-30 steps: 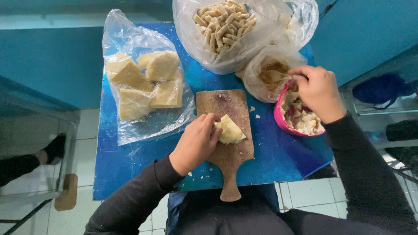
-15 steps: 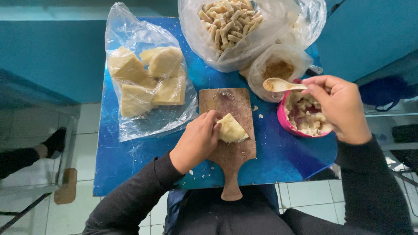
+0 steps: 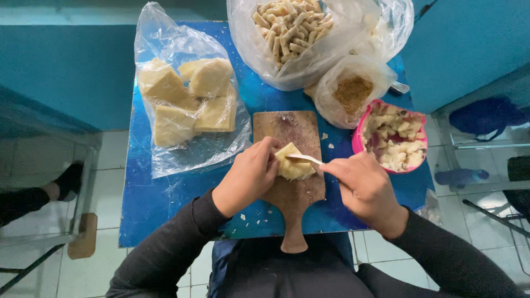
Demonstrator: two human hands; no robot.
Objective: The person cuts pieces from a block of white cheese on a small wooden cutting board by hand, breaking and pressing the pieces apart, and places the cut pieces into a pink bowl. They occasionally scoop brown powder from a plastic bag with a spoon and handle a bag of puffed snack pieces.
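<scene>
Left hand (image 3: 248, 179), fingers curled, grips the left side of the dough piece (image 3: 293, 164). Right hand (image 3: 361, 185), closed around a spoon (image 3: 303, 159), lies right of the dough piece. Both forearms, in dark sleeves, converge toward it.

**Three clear plastic bags on the blue tabletop**

A large clear bag (image 3: 187, 110) lies flat on the left of the tabletop (image 3: 160, 204), holding pale yellow blocks. At the far edge, a bigger clear bag (image 3: 309, 38) stands open, full of short beige sticks. Just beside it, to the right and nearer, a small clear bag (image 3: 353, 94) holds brown crumbs and touches a pink bowl (image 3: 359, 138). No labels, signs or screens show.
</scene>
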